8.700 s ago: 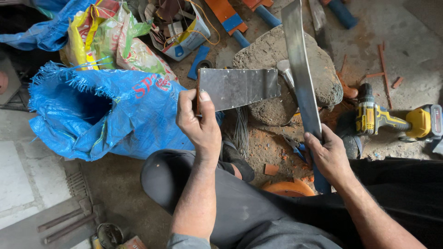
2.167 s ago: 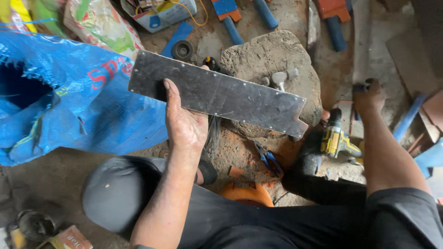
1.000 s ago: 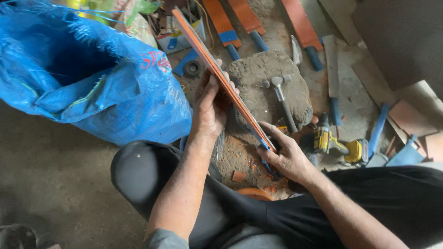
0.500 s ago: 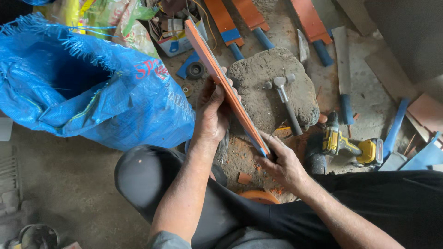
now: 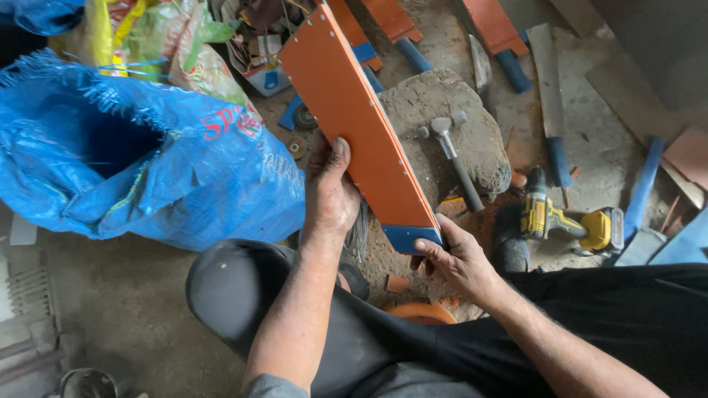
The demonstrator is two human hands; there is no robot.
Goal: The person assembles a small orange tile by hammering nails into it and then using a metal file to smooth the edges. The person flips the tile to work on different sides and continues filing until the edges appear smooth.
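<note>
My left hand [image 5: 330, 195] grips the long edge of a flat blade [image 5: 359, 121], thumb laid up along its orange face. My right hand [image 5: 457, 258] pinches the blade's near end, fingers curled round the blue-painted tip. Both hands are closed on it, and it hangs in the air above my lap, slanting away from me.

Half a second ago the blade stood nearly edge-on to me, a thin orange line. Now it has rolled over so its broad painted face looks up at me. A couple of seconds back I saw its other face, bare dark steel. So I judge I am turning it about to look it over on each side.

The blade is a long, narrow metal plate, smooth, painted orange, with small rivet holes along its edges and a blue band at the near end.

Just beyond the blade sits a rough, earth-coloured stone [image 5: 450, 125] with a steel hammer [image 5: 455, 158] lying on top. To the blade's right a yellow drill [image 5: 568, 221] lies on the floor. To its left bulges a crinkled blue woven sack [image 5: 147, 162]. Further beyond the blade lie more orange blades [image 5: 490, 29] with blue handles.
</note>
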